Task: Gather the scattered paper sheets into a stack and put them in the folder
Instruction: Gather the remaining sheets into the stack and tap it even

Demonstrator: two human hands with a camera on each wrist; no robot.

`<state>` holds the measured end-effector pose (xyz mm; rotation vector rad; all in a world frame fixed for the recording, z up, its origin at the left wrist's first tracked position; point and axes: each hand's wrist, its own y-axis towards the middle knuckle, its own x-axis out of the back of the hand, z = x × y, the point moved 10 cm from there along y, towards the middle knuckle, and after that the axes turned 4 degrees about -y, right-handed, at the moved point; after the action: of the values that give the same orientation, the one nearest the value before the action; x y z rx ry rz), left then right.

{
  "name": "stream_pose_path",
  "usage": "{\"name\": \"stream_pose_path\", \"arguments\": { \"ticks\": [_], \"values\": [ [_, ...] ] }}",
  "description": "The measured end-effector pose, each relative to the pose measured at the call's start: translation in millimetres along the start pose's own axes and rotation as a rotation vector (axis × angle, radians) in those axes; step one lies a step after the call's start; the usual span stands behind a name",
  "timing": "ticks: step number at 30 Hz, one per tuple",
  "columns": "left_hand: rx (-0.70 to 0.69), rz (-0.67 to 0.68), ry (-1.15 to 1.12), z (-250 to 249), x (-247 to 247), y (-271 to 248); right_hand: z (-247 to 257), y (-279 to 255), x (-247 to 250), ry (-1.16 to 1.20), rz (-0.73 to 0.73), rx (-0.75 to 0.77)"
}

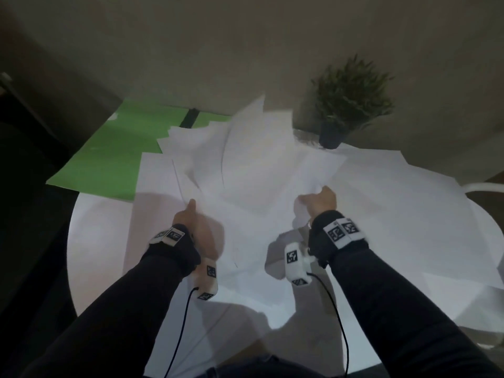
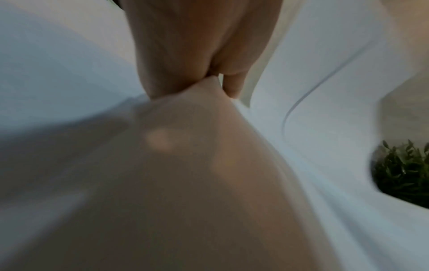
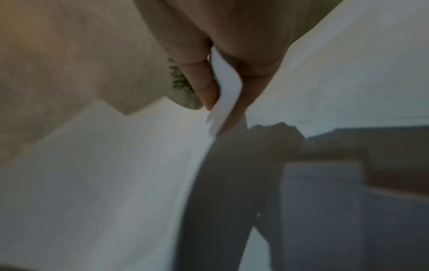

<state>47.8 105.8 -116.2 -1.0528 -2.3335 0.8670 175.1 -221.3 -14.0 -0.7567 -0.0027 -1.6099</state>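
Several white paper sheets lie fanned and partly lifted over a round white table. An open green folder lies at the table's far left, some sheets overlapping its right edge. My left hand pinches the left edge of the lifted sheets, thumb on top and fingers underneath. My right hand pinches their right edge, and the right wrist view shows a thin bundle of sheet edges between thumb and fingers. More sheets lie flat to the right.
A potted green plant stands at the table's far right, close to the raised sheets. A beige wall rises behind the table. A white chair edge shows at the right. Dark floor lies to the left.
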Motion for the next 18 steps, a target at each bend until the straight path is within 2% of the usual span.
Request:
{"name": "stream_pose_path", "arguments": {
  "ticks": [3,6,11,13,18],
  "values": [
    [0.060,0.020,-0.136,6.0,-2.8,-0.8,-22.3,-1.2,-13.4,-0.129,0.092,-0.029],
    [0.072,0.041,-0.047,8.6,-4.5,6.6,-41.0,-2.3,-22.6,-0.139,0.225,-0.095],
    [0.027,0.054,0.038,-5.0,-8.3,-9.4,-31.3,-3.3,-19.2,-0.143,0.311,-0.047],
    [0.020,0.025,0.031,-4.3,-8.4,-10.2,-24.5,-6.1,-17.5,-0.116,0.304,-0.051],
    [0.009,-0.014,0.059,-3.7,-7.1,-8.6,-1.5,0.6,1.6,-0.043,0.165,-0.044]
  ]
}}
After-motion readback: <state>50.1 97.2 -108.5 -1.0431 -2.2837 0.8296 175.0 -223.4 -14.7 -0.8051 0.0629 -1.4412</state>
